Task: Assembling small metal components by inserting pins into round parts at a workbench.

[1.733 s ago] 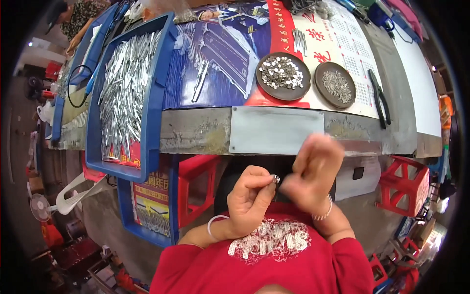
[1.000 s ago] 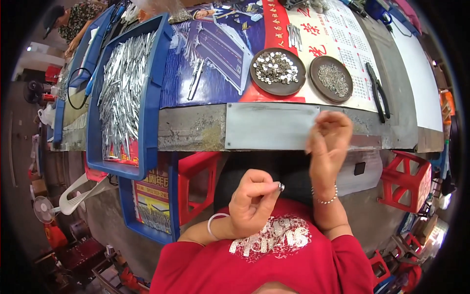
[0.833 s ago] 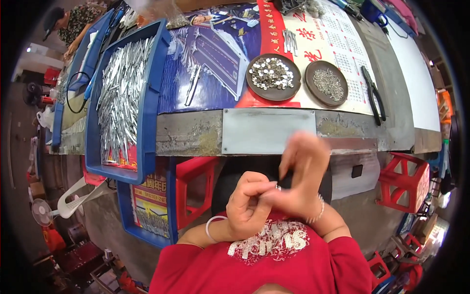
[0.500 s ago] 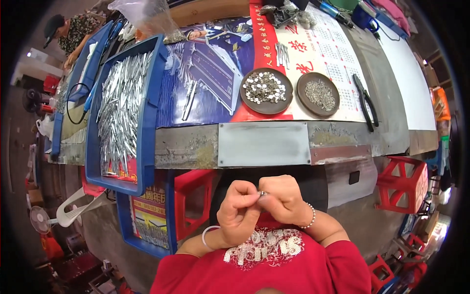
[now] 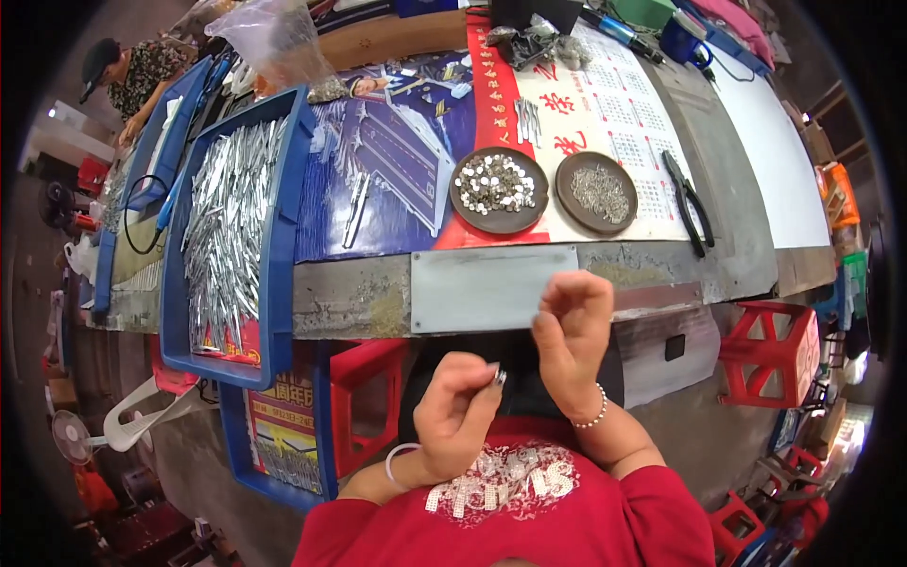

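In front of my red shirt, my left hand (image 5: 455,406) is closed, pinching a small shiny metal piece (image 5: 499,376) between thumb and fingertips. The kind of piece is too small to make out. My right hand (image 5: 574,331) is raised by the table's front edge, apart from the left. Its fingers are curled but stand off the thumb, and nothing shows between them. Beyond it lie a brown dish (image 5: 501,227) of silver discs and a second brown dish (image 5: 564,189) of tiny metal pins.
At left, a deep blue bin (image 5: 279,265) holds many slim silver metal pieces. Black-handled pliers (image 5: 694,213) lie right of the dishes. A few slim pieces (image 5: 356,210) rest on the poster. Red stools (image 5: 770,350) stand below the table. Another person (image 5: 142,80) is at far left.
My hands have parted. The right moved up and away toward the table edge, its fingers loosened; the left stays near the shirt with the small metal piece.
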Demonstrator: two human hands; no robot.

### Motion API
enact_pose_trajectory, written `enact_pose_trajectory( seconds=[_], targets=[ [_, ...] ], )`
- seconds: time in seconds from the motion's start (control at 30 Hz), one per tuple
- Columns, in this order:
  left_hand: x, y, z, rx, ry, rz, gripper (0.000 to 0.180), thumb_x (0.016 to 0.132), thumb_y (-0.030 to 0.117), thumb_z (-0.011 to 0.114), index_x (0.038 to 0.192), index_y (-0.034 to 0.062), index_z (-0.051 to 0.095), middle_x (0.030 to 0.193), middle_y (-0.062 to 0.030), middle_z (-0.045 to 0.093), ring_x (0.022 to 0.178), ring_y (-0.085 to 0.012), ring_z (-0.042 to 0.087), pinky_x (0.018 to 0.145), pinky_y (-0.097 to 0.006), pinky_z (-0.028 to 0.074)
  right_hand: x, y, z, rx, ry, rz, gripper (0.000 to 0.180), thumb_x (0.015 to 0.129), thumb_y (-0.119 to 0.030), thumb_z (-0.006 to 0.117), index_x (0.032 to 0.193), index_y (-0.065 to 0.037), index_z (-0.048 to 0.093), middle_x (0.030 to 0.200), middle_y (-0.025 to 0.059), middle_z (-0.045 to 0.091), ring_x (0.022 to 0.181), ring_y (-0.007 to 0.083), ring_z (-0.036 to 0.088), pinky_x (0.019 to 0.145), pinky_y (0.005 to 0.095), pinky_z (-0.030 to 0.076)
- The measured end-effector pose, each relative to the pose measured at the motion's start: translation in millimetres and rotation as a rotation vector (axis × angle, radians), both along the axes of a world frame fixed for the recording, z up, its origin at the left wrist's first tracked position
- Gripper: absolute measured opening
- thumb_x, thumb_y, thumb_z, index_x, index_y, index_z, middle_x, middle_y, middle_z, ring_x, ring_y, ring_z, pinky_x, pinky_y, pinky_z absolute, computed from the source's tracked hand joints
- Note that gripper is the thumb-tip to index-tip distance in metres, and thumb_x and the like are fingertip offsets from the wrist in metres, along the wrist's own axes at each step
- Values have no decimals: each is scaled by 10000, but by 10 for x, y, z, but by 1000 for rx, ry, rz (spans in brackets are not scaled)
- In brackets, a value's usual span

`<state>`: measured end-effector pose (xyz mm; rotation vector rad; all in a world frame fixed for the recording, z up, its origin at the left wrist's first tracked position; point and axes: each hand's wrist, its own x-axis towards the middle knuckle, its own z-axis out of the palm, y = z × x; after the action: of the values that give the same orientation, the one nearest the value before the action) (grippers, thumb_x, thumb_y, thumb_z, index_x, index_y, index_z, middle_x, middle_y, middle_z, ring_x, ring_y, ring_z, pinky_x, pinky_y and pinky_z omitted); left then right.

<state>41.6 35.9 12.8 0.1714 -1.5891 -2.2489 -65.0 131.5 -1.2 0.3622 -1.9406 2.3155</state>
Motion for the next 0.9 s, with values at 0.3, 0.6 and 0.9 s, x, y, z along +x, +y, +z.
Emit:
enact_pose_trajectory(
  seconds=[0.3, 0.6, 0.9],
  targets=[
    [59, -5, -145, -319, 122, 147, 206, 837, -32, 604, 965, 80, 487, 887, -101, 505, 762, -145, 476, 666, -237, 400, 274, 56, 74, 212, 319, 503, 301, 885, -181, 556, 655, -18, 451, 588, 148, 419, 534, 345, 469, 465, 384, 365],
    [67, 126, -99, -111, 37, 135, 139, 861, 4, 566, 955, 63, 483, 915, -59, 453, 618, -82, 424, 480, -171, 334, -30, 196, 66, 101, 14, 78, 474, 705, -95, 733, 1062, -59, 423, 834, 11, 429, 620, 70, 388, 512, 221, 336],
    [-116, 217, 54, -142, 60, 164, 90, 859, -34, 490, 927, 21, 513, 752, -90, 558, 546, -100, 447, 469, -204, 354, 186, 211, 58, 181, 194, 45, 260, 814, -167, 641, 950, -33, 463, 763, 111, 488, 655, 256, 560, 549, 335, 443]
  ],
)
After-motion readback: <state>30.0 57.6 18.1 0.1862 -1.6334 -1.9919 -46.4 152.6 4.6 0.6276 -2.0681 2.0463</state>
